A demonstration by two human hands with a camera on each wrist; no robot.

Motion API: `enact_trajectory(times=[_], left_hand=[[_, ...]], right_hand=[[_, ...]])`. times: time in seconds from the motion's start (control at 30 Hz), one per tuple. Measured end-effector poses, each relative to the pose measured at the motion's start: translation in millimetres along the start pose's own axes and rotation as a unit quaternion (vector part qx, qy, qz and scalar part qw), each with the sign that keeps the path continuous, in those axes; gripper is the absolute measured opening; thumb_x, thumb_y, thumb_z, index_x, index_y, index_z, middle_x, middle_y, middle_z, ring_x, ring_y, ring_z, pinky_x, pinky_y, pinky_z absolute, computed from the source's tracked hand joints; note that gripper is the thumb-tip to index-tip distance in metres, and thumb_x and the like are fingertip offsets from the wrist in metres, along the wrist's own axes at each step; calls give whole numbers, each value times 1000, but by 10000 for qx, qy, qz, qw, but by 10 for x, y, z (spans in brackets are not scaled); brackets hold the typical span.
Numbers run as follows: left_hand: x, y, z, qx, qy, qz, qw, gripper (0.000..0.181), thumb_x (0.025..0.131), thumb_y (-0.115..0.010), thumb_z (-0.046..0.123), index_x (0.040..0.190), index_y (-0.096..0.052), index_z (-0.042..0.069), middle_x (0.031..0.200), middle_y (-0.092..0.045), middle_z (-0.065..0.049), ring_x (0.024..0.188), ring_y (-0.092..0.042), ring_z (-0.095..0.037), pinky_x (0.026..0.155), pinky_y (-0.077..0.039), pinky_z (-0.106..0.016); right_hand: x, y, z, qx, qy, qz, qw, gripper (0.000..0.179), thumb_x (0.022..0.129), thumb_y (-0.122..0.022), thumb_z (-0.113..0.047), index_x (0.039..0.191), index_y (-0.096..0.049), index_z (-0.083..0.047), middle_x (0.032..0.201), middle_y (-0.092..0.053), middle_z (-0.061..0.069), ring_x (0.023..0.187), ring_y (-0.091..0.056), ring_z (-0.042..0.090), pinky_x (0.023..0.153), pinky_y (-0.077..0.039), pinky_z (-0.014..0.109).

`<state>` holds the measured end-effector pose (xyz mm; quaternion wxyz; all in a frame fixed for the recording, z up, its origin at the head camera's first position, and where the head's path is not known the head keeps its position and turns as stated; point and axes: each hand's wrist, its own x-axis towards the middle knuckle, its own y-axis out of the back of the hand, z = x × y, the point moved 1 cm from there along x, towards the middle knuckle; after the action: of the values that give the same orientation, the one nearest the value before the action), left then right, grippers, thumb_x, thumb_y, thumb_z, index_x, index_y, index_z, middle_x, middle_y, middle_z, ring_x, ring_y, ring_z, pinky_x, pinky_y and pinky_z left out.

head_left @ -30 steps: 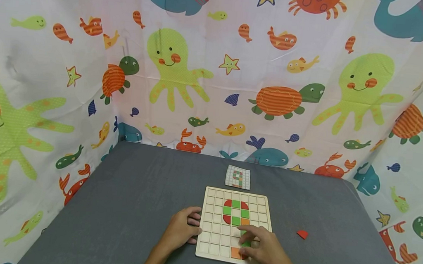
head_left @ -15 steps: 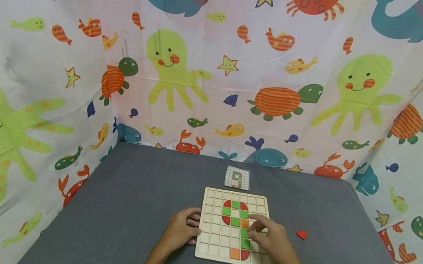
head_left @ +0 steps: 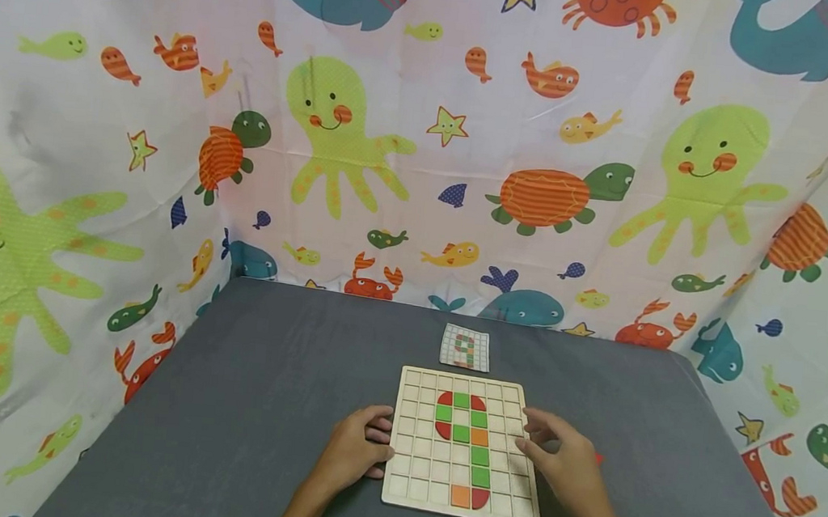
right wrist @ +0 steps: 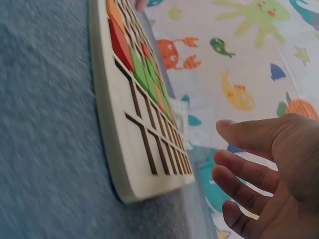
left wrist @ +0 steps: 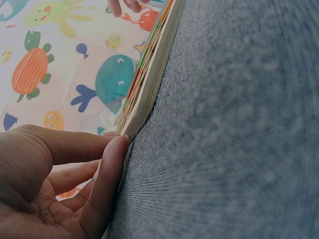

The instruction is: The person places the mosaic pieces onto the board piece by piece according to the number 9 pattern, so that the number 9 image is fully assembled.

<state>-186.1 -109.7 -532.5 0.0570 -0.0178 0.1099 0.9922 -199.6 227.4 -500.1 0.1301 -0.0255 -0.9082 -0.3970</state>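
Note:
A wooden grid board (head_left: 420, 454) lies on the dark grey cloth, several red, green and orange pieces set in its cells. They form a ring at the top, with green squares (head_left: 480, 467) running down from it to an orange square (head_left: 461, 497) and a red rounded piece (head_left: 480, 499). My left hand (head_left: 355, 446) holds the board's left edge; the left wrist view shows thumb and finger pinching the rim (left wrist: 142, 112). To the right of the board, my right hand (head_left: 566, 461) hovers with loosely bent fingers, holding nothing. Behind it a loose red piece (head_left: 598, 459) is mostly hidden.
Beyond the board lies a small card (head_left: 465, 348) printed with a coloured grid pattern. A curtain (head_left: 421, 162) with sea animals surrounds the grey tabletop (head_left: 305, 347) at the back and sides.
My right hand has moved from over the board's lower part out past its right edge, uncovering the green, orange and red pieces there. The left hand stays at the left edge.

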Motion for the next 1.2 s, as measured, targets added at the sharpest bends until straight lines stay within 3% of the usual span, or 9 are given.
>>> enact_trajectory(times=[0.23, 0.5, 0.8, 1.2], left_hand=[[2, 3, 0, 22, 32, -9, 10000, 65, 80, -80, -7, 143, -61, -2, 120, -66, -17, 103, -68, -26, 55, -64, -38], [23, 3, -4, 40, 57, -12, 10000, 65, 81, -80, -6, 143, -61, -1, 120, -66, -15, 102, -68, -23, 54, -64, -36], [16, 5, -11, -39, 21, -45, 10000, 66, 80, -80, -7, 143, -61, -2, 120, -66, -16, 101, -68, -25, 54, -64, -39], [6, 7, -7, -19, 3, -38, 10000, 65, 81, -79, -7, 143, -61, -2, 120, -66, -17, 101, -68, -25, 54, -64, -39]], right_hand=[[-13, 129, 135, -42, 39, 334, 9994, 49, 85, -89, -9, 131, -73, -8, 105, -77, 7, 92, -73, 24, 78, -64, 37], [-24, 238, 305, -1, -22, 616, 9981, 53, 82, -91, -9, 131, -72, -6, 107, -77, 11, 91, -74, 27, 71, -59, 21], [-35, 321, 464, -113, -419, 759, 9962, 54, 82, -92, -8, 131, -72, -4, 109, -77, 15, 91, -74, 29, 71, -55, 11], [-28, 418, 626, -363, -1296, 544, 9894, 57, 83, -90, -12, 135, -68, -3, 113, -76, 20, 94, -75, 33, 60, -51, 22]])
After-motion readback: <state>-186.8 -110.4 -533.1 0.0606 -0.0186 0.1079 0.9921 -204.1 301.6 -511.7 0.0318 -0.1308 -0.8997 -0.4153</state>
